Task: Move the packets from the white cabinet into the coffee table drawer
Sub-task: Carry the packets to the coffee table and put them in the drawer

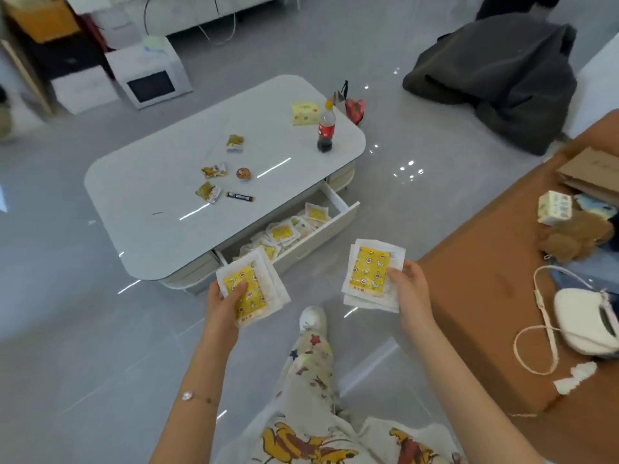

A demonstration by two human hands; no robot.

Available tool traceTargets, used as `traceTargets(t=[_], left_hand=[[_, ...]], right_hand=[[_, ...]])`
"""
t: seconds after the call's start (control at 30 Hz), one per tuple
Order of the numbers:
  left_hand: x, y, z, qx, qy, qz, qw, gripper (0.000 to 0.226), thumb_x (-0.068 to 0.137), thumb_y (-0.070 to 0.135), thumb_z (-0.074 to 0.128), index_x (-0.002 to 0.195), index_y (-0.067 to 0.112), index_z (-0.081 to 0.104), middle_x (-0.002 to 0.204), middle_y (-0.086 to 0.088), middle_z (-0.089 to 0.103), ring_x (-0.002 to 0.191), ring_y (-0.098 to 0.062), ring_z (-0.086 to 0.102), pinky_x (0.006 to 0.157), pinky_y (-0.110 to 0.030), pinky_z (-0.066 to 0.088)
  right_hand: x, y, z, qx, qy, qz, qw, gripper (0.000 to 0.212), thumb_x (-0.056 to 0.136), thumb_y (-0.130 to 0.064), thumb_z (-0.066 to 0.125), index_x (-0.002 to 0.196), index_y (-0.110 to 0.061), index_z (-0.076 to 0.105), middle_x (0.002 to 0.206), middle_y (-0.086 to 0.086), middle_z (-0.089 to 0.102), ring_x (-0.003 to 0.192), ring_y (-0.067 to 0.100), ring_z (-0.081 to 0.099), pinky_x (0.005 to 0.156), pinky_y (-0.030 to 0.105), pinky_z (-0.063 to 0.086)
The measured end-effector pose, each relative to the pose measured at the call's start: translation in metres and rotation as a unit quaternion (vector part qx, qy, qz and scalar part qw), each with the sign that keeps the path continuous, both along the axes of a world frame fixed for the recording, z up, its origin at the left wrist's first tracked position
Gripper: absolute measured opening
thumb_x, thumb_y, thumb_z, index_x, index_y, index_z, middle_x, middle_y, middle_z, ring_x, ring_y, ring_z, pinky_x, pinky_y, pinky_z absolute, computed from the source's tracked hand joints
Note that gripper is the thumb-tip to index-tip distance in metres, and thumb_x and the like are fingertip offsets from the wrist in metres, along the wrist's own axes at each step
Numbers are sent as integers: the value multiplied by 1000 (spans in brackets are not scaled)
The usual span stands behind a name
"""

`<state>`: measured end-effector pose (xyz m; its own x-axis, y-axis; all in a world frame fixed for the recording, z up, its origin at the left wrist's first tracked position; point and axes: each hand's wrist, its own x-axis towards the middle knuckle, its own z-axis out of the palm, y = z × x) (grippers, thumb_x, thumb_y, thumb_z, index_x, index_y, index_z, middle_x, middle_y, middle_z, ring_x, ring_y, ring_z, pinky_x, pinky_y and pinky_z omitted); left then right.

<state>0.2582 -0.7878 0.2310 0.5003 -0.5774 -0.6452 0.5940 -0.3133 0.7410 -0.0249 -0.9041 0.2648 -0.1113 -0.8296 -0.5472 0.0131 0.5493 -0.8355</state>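
Left hand (225,301) grips a stack of yellow packets (249,289), thumb pressed on top; right hand (407,286) pinches a second stack (370,272) at its edge. Beyond both, the coffee table (160,182) drawer (321,234) stands open, holding more packets (283,233). A cola bottle (326,129) stands upright on the tabletop's far corner.

Bright, even light fills the room. White glare streaks mark the glossy floor (407,169) and the table (150,182) top. Wide-angle bending curves the edges; the far corners look soft and blurred.
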Motion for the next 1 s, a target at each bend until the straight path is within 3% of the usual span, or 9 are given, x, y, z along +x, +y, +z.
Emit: traceTargets(t=[0.1,0.33,0.47,0.63,0.8,0.93,1.0], left_hand=[[23,-34,-18,-1,4,42,999,43,91,7,60,130,17,44,116,-6,62,94,-22,65,78,-44,54],[74,-135,-59,32,16,73,997,37,93,9,59,124,20,43,109,-1,62,92,-19,64,78,-43,54],[94,-180,-102,67,15,57,996,34,91,9,62,117,25,49,103,2,66,88,-17,68,68,-36,59],[117,-223,-211,111,18,57,992,35,89,13,65,117,27,50,104,0,68,91,-21,70,65,-32,59],[133,-254,-360,165,14,92,982,37,89,13,65,121,22,47,104,1,65,94,-20,67,67,-32,58],[139,-269,-458,194,24,123,973,42,91,13,63,127,20,44,111,-1,62,99,-19,65,72,-32,58],[140,-274,-492,214,21,139,967,52,90,14,64,136,21,39,117,-2,60,100,-19,64,77,-34,58]], right_hand=[[29,-58,-13,-1,10,46,999,23,91,-6,56,113,-14,53,92,3,66,77,18,67,74,36,54],[106,-178,-46,28,22,150,988,23,93,-6,54,113,-17,49,93,-1,64,82,18,66,82,41,53],[143,-231,-92,63,27,190,979,18,94,-6,53,106,-20,53,97,2,67,90,23,66,91,49,52],[197,-286,-212,99,62,244,963,17,95,-11,53,111,-18,52,98,3,69,92,24,67,89,48,53],[250,-327,-374,123,95,300,941,23,97,-12,50,118,-20,48,108,2,63,90,13,65,67,25,54],[282,-352,-482,130,131,325,927,26,94,-11,50,118,-21,46,98,-6,60,91,13,62,72,28,53],[292,-358,-520,137,134,349,917,27,93,-10,50,117,-22,46,103,-1,61,94,16,63,72,30,54]])
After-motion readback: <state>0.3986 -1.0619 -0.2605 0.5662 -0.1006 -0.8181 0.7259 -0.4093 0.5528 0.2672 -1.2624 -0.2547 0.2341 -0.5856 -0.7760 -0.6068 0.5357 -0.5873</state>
